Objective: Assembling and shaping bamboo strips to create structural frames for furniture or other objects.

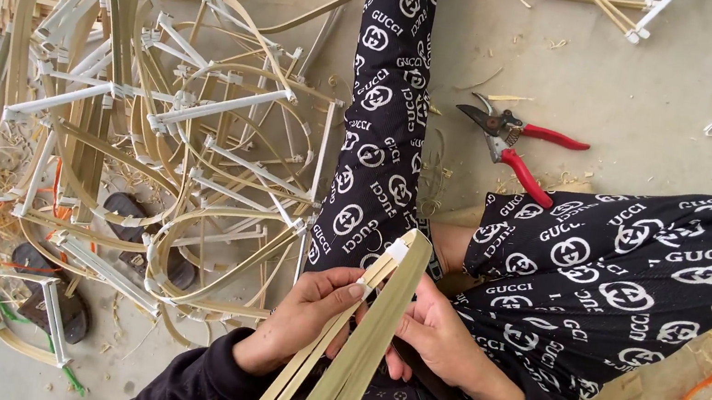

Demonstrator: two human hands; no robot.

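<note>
both hands, the left hand and right hand, pinch the bamboo strips shut, seemingly to keep their taped ends aligned, with the red shears on the floor.

Strips in both hands were split bamboo, pale green-tan, smooth matt, white tape wrap at the tip. Left of the strips, the frame pile looked like the same bent bamboo with white plastic-looking binding. Above right of the strips, the pruners had dull dark metal blades and glossy red plastic grips. Trousers were soft matt printed cloth. Floor was rough grey concrete, littered with dry fibrous shavings.
</note>
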